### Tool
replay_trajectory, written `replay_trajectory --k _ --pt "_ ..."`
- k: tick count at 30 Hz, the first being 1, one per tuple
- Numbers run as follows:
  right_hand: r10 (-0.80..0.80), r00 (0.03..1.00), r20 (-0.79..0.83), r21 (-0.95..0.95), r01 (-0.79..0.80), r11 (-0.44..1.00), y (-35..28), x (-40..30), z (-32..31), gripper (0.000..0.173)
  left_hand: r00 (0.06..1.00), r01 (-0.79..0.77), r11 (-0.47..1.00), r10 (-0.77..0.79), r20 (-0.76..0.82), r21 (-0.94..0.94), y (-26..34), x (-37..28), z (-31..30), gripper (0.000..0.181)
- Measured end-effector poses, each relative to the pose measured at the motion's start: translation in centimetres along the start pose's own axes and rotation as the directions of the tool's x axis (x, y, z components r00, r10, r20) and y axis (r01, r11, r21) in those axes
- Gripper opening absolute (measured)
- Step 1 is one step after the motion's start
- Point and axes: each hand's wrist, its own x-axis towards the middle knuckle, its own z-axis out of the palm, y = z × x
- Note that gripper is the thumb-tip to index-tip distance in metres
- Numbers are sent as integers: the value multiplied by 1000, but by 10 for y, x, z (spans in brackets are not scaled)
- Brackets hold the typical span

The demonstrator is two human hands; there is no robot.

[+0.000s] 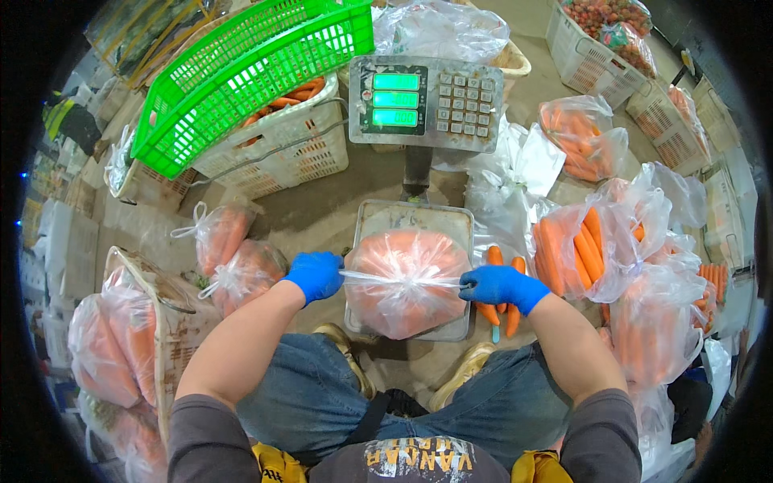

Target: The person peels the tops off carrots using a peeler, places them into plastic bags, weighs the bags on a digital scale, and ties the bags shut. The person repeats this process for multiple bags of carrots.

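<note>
A clear plastic bag full of carrots (406,308) lies on the metal platform of a digital scale (412,212). Its twisted top is drawn out sideways in two ends, with a knot or gather at the middle. My left hand (315,276), in a blue glove, grips the left end. The right end is held by my right hand (504,286), gloved the same way. Beyond the bag stands the scale's lit display with its keypad (426,105). Several loose carrots (512,321) lie just right of the platform, partly under my right hand.
Tied bags of carrots (224,238) lie on the floor at left, near a tilted crate (158,350) of more bags. Bagged carrots (570,250) crowd the right side. A green basket (253,78) rests on a white crate of carrots (284,154). Plastic bags (513,157) lie right of the scale post.
</note>
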Motion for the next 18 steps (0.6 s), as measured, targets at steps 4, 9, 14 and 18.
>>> replay_trajectory --k 4,9,14,18 --pt "-348 755 -555 224 539 812 -26 9 11 30 973 -183 748 232 -7 -638 23 -10 -19 24" --pt "-211 909 -361 860 412 303 -44 16 11 20 921 -134 217 388 -41 -967 52 -15 -22 26" --pt "-115 975 -189 739 218 638 -88 3 1 40 915 -73 176 403 4 -982 57 -14 -2 31" --pt "-371 852 -370 572 524 631 -66 24 15 46 884 -109 170 467 -18 -979 58 -11 3 33"
